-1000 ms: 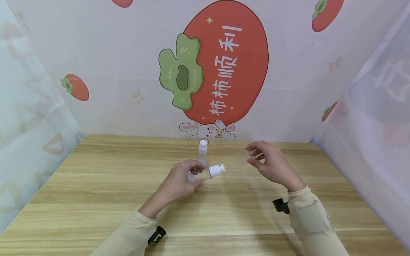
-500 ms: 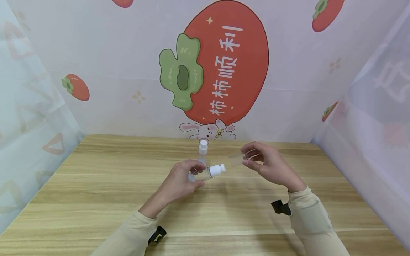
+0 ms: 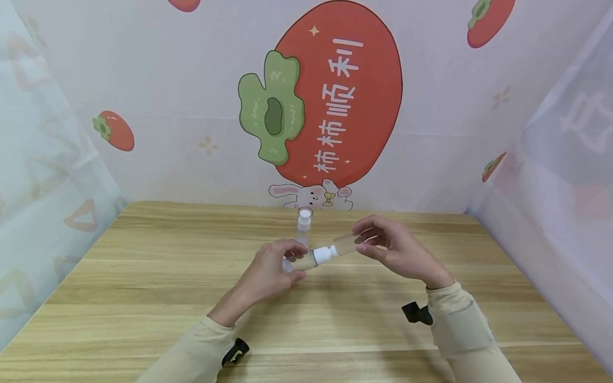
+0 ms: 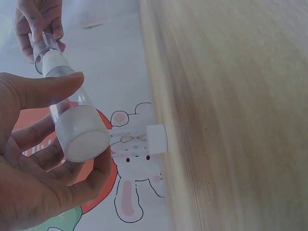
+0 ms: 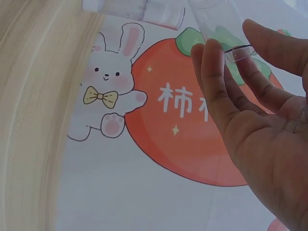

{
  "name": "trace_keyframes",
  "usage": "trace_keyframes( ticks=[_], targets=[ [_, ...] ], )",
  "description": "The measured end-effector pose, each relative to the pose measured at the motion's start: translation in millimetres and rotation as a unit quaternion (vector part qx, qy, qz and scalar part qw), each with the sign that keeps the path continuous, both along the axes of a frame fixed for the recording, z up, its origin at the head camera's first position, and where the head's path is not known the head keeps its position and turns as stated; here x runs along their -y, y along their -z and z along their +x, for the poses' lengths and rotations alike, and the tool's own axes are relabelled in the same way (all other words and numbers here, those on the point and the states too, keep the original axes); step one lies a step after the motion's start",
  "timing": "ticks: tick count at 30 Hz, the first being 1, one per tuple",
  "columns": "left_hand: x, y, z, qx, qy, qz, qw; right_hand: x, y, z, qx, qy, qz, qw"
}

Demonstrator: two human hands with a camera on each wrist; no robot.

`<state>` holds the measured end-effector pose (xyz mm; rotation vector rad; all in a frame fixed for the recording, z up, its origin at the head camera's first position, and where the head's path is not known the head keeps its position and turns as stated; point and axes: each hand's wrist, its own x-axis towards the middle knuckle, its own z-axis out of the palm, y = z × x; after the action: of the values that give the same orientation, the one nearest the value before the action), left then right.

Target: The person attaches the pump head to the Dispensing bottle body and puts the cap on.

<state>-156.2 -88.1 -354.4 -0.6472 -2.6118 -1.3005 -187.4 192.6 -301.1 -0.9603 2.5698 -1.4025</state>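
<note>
In the head view, my left hand grips a small clear pump bottle, tilted with its white pump head pointing up and to the right. Its white base faces the left wrist camera. A transparent cap is pinched at its far end by the fingers and thumb of my right hand. The cap's near end sits at the tip of the pump head; in the left wrist view the two seem to overlap slightly. The right wrist view shows the cap between thumb and fingers.
Just behind my left hand, a second clear bottle with a white top and clear cap stands upright on the wooden table. A printed backdrop rises along the table's back edge.
My right hand has moved left with the cap, bringing it from well apart to the tip of the pump head. The left hand and its bottle have hardly moved.
</note>
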Motion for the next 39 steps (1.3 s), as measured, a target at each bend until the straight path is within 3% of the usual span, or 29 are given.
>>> trace_keyframes(
  ticks=[21,39],
  targets=[
    [-1.7,-0.5,0.8,-0.011,0.005,0.011,0.9999,20,15.4,2.2,0.010,-0.039,-0.023,0.9989],
    [-0.4,-1.5,1.4,-0.026,0.023,0.003,0.9994,30,22.7,3.5,-0.020,-0.026,-0.019,0.9993]
  ],
)
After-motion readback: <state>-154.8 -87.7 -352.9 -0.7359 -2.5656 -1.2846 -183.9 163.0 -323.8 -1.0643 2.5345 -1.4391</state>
